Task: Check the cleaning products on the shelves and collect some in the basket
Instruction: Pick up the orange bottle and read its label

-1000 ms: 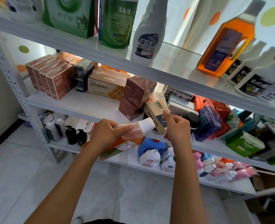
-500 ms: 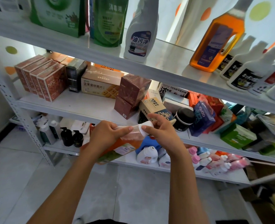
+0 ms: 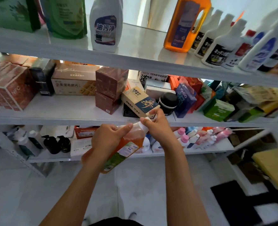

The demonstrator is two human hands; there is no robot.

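My left hand (image 3: 107,141) grips the body of a clear bottle of orange liquid (image 3: 126,144), held tilted in front of the white shelving, thumb along its neck. My right hand (image 3: 157,126) pinches the bottle's white cap (image 3: 144,123). The top shelf (image 3: 135,61) carries a white spray bottle (image 3: 105,25), a large orange jug (image 3: 185,23), green refill pouches (image 3: 64,17) and several white bottles with black labels (image 3: 219,44). No basket is recognisable in view.
The middle shelf (image 3: 61,111) holds boxes, a tan box (image 3: 139,101) and a black jar (image 3: 168,101). The bottom shelf has black pump bottles (image 3: 56,142) and pink-capped bottles (image 3: 198,137). A yellow surface (image 3: 275,167) sits at right above a black-and-white mat (image 3: 249,207).
My right hand left the tan box on the middle shelf and came onto the bottle's cap. The view shifted up and right, and the bottle tilted so its orange body shows.
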